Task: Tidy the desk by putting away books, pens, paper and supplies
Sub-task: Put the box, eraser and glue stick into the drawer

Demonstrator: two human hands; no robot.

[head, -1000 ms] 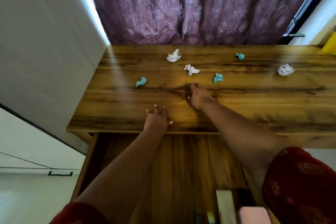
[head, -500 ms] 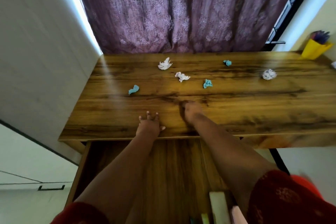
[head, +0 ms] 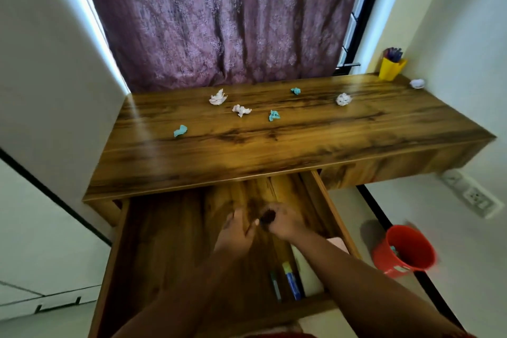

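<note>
The wooden desk [head: 315, 145] carries several crumpled scraps: white ones [head: 218, 97] [head: 241, 110] [head: 343, 99] [head: 417, 83] and teal ones [head: 180, 130] [head: 273, 115] [head: 295, 90]. Its drawer [head: 153, 241] is pulled out below the front edge. Both hands hover over the drawer's middle, close together. My right hand [head: 285, 221] is curled round a small dark thing [head: 267, 217] that I cannot identify. My left hand [head: 236, 233] has relaxed fingers, its thumb near the right hand. A blue-and-yellow pen [head: 291, 280], a thinner pen [head: 275, 286] and a white block [head: 307, 271] lie in the drawer.
A yellow cup [head: 389, 68] of pens stands at the desk's far right corner. A red bucket [head: 406, 251] with scraps inside sits on the floor right of the drawer. A purple curtain [head: 225, 22] hangs behind the desk, a white wall lies left, and a socket strip [head: 472, 192] is on the right wall.
Both hands have left the desk top and drawn back over the open drawer, meeting there. The view has pulled back and tilted, showing the bucket and the pen cup.
</note>
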